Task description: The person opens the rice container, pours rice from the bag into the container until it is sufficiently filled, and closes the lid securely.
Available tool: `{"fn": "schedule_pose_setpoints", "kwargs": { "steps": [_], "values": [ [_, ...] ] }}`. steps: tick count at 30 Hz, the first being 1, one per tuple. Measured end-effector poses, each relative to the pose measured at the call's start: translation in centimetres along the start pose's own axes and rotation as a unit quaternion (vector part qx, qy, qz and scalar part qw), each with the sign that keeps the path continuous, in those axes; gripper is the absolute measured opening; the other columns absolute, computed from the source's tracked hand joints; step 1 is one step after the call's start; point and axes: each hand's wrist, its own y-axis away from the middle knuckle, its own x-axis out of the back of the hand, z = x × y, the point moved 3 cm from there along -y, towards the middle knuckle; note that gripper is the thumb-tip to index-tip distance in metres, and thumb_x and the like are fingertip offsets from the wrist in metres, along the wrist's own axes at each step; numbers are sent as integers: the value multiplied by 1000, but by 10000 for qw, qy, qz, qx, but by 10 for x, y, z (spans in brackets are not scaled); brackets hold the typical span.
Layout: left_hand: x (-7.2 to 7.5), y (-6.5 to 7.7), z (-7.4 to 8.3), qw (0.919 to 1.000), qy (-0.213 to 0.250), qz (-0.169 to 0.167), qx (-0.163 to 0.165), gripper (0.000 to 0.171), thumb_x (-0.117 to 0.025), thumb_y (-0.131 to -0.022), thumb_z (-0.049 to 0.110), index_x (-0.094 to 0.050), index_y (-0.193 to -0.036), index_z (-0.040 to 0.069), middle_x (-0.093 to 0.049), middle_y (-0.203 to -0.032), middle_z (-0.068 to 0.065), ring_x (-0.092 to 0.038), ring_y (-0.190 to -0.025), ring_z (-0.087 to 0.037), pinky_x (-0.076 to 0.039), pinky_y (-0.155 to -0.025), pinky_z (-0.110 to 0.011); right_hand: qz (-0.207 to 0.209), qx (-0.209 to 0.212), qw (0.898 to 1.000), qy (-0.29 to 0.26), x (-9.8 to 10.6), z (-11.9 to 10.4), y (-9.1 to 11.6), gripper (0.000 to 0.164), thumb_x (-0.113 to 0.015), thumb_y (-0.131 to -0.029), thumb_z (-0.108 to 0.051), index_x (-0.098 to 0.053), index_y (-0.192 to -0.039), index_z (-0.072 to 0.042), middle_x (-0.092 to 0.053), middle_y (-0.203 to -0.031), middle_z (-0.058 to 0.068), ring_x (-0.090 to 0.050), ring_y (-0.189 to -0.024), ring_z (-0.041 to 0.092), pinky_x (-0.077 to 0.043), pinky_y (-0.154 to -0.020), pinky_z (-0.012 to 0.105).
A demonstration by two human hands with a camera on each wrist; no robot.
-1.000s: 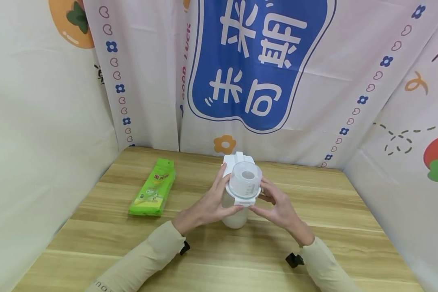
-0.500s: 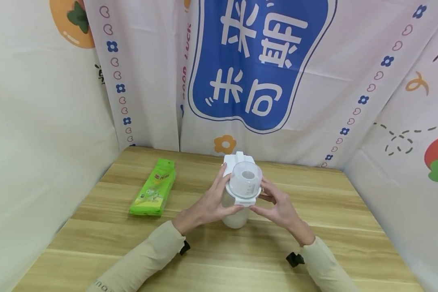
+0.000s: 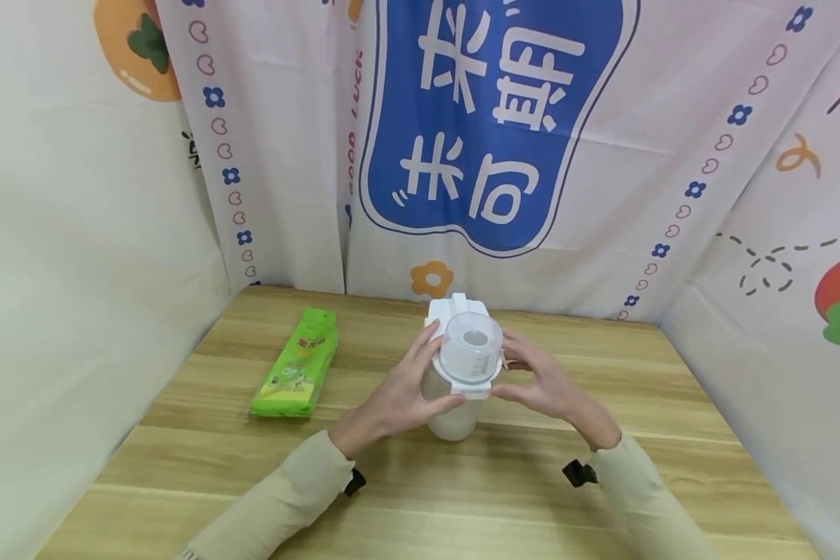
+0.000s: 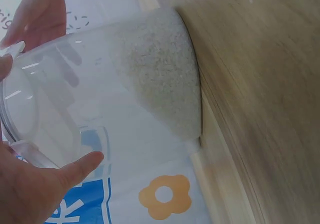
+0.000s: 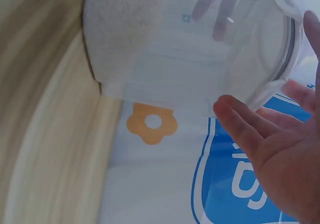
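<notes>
A clear plastic rice container (image 3: 451, 422) stands upright on the table, with a white lid (image 3: 439, 311) and a transparent measuring cup (image 3: 470, 350) on top. White rice (image 4: 157, 69) lies sloped in its lower part. My left hand (image 3: 395, 393) grips the lid's left side, thumb at the front near the latch (image 3: 470, 390) and fingers reaching round the far side. On the opposite side is my right hand (image 3: 542, 381), its thumb just off the front latch. In the right wrist view its fingers (image 5: 240, 121) are extended close to the container wall; contact there is hard to tell.
A green and yellow packet (image 3: 296, 369) lies flat on the wooden table (image 3: 637, 482) to the left of the container. Patterned cloth (image 3: 287, 155) hangs behind the table and along both sides.
My right hand has loosened and shifted slightly right, its thumb leaving the front latch. The left hand and the container stay in place. The head view has tilted a little.
</notes>
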Motion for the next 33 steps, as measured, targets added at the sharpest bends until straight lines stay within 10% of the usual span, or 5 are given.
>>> {"fn": "schedule_pose_setpoints", "kwargs": {
  "steps": [11,33],
  "values": [
    [9,9,4,9973,-102,-100,-719,88,-81,-78,43,-39,-148,9,-25,-162,-10,-33,-146,-27,-38,-114,-45,-556,-239,9959,665,20,5,-8,69,-79,-82,-35,-52,-141,-14,-42,-153,18,-39,-140,41,-53,-95,54],
    [20,19,5,9878,290,-776,-1321,84,-74,-85,43,-32,-151,14,-19,-164,-9,-31,-147,-28,-37,-114,-46,-660,-984,9925,-301,13,27,-13,43,-54,-101,-17,-51,-143,-12,-52,-147,13,-54,-130,31,-48,-105,45]
  ]
}}
